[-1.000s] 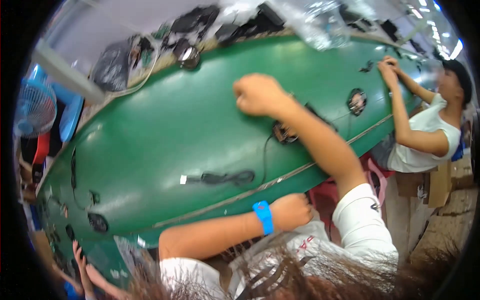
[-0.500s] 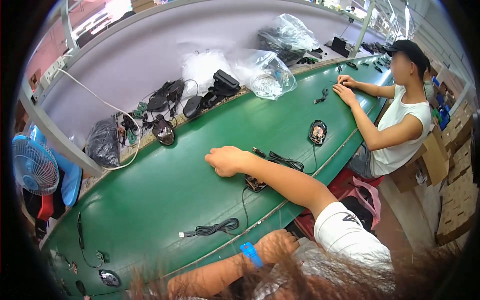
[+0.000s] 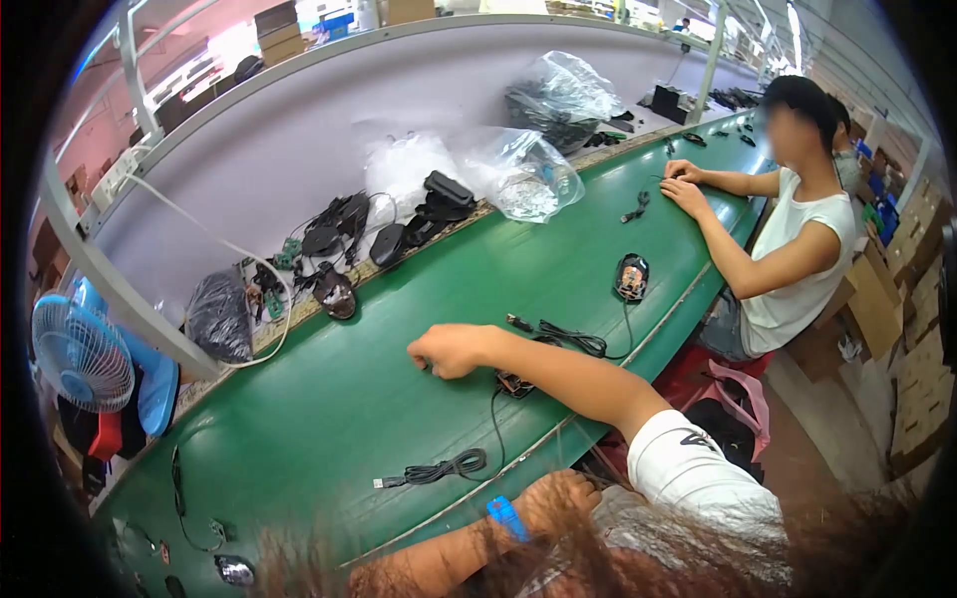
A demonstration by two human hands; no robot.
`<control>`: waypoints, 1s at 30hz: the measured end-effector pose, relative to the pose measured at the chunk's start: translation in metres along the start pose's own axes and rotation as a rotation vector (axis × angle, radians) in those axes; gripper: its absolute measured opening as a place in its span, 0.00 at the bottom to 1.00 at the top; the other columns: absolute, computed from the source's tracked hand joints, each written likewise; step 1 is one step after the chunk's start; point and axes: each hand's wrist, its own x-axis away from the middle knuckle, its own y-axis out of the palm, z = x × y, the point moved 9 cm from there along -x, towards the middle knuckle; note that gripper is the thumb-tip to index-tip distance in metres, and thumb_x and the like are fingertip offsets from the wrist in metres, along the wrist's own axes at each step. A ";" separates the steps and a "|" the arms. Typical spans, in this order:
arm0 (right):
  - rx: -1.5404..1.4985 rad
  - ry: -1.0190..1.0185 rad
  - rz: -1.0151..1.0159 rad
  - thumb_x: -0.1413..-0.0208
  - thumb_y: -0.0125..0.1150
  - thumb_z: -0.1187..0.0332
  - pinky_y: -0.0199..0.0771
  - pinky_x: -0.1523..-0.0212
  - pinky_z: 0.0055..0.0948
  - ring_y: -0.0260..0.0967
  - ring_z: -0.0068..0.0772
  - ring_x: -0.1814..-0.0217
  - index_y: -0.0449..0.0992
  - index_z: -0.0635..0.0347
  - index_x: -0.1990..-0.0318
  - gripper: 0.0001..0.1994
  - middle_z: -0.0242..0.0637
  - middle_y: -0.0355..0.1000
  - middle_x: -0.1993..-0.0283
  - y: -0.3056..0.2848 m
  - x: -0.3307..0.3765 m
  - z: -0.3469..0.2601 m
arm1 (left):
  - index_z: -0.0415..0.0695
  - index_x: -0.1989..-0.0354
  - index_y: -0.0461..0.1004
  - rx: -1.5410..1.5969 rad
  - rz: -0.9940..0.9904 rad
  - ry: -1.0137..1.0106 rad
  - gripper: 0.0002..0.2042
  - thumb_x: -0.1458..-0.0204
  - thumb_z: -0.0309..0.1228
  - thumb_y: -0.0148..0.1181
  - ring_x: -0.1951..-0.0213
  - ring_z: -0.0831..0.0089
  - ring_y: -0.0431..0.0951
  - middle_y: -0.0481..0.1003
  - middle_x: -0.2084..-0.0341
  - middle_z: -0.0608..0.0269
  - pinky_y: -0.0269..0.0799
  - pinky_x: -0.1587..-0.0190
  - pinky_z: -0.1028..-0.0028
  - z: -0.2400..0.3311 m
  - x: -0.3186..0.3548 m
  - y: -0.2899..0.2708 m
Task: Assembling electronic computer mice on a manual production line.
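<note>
My right arm reaches across the green work surface (image 3: 339,399). Its hand (image 3: 449,351) hangs over the middle with the fingers curled downward; whatever may be in them is hidden. Under that forearm lies an opened computer mouse (image 3: 514,384), partly covered, its cable leading to a coiled black USB cable (image 3: 439,468) nearer me. Another coiled cable (image 3: 573,339) rests just beyond the forearm, joined to a second opened mouse (image 3: 632,277). My left hand (image 3: 560,498), below a blue wristband, is folded in close to my body at the near edge, its fingers bent and partly hidden.
A person (image 3: 797,219) sits at the right, both hands on small dark parts. Along the back ledge are mouse shells (image 3: 335,294), a clear plastic bag (image 3: 533,184) and a black bag (image 3: 221,314). A blue fan (image 3: 82,349) stands left; more mouse parts (image 3: 234,570) lie near left.
The view has shifted, so most things sit slightly lower in the picture. My right hand's fingers bend further down. My left hand stays by the near edge.
</note>
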 end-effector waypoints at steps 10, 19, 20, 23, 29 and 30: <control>-0.148 -0.118 -0.001 0.56 0.56 0.77 0.71 0.57 0.43 0.72 0.50 0.56 0.72 0.61 0.56 0.15 0.47 0.74 0.60 0.010 -0.007 0.027 | 0.43 0.72 0.72 0.016 -0.055 -0.047 0.06 0.51 0.32 0.56 0.69 0.63 0.76 0.74 0.75 0.60 0.72 0.62 0.66 -0.010 -0.006 0.008; -0.164 -0.073 0.016 0.59 0.58 0.77 0.69 0.65 0.32 0.65 0.29 0.67 0.73 0.59 0.60 0.14 0.32 0.67 0.69 0.000 -0.006 0.040 | 0.45 0.81 0.78 0.202 0.196 -0.077 0.08 0.60 0.36 0.60 0.72 0.57 0.79 0.78 0.80 0.55 0.73 0.67 0.60 -0.030 -0.007 0.064; -0.186 -0.092 0.001 0.60 0.58 0.78 0.69 0.66 0.30 0.65 0.29 0.67 0.72 0.59 0.62 0.13 0.32 0.66 0.70 -0.005 -0.004 0.032 | 0.46 0.82 0.79 -0.134 -0.009 -0.053 0.08 0.61 0.37 0.61 0.74 0.57 0.80 0.78 0.81 0.55 0.74 0.69 0.59 -0.015 -0.013 0.039; -0.356 -0.059 -0.036 0.63 0.60 0.80 0.64 0.71 0.25 0.61 0.21 0.72 0.67 0.59 0.66 0.14 0.28 0.61 0.74 0.002 -0.008 0.042 | 0.48 0.82 0.80 -0.123 0.099 -0.106 0.07 0.63 0.37 0.62 0.76 0.57 0.80 0.78 0.83 0.57 0.75 0.72 0.60 -0.010 -0.022 0.028; -0.476 0.062 -0.079 0.65 0.62 0.82 0.61 0.85 0.22 0.59 0.19 0.82 0.65 0.58 0.66 0.17 0.26 0.59 0.79 0.011 -0.003 0.052 | 0.46 0.73 0.80 -0.078 0.066 -0.025 0.08 0.54 0.37 0.60 0.72 0.55 0.82 0.80 0.77 0.54 0.77 0.67 0.60 -0.012 -0.028 0.043; -0.467 0.092 -0.064 0.65 0.62 0.82 0.60 0.87 0.21 0.59 0.19 0.83 0.65 0.58 0.66 0.17 0.27 0.59 0.79 0.011 -0.003 0.056 | 0.46 0.74 0.80 -0.079 0.117 -0.002 0.08 0.54 0.36 0.60 0.72 0.55 0.82 0.80 0.78 0.54 0.77 0.67 0.60 -0.010 -0.028 0.039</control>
